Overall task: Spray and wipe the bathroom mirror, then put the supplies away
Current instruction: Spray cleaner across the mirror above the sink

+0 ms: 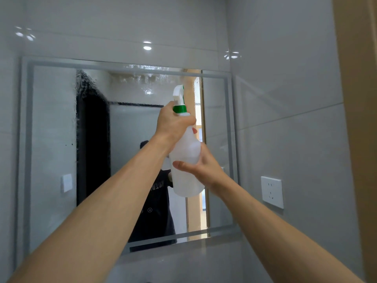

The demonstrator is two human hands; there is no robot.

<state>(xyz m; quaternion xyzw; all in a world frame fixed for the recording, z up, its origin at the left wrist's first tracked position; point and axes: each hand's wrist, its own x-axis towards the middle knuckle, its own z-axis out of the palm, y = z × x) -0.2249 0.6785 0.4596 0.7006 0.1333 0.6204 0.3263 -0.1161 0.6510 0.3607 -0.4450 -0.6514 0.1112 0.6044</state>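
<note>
Overhead, left hand (pixel 173 121) grips translucent white spray bottle (pixel 186 164) neck before wet framed wall mirror (pixel 130 127); right hand (pixel 201 166) curls around its body.

This is a home bathroom — the walls (pixel 285 88) are clad in large glossy pale grey tiles that catch the ceiling spotlights as bright glints. A wide rectangular mirror (pixel 51 123) with a frosted border is fixed flat to the tiled wall, its upper part wet with streaks and droplets. A white wall socket (pixel 272 192) sits just right of it, and a white switch plate shows in the reflection — domestic fittings.
</note>
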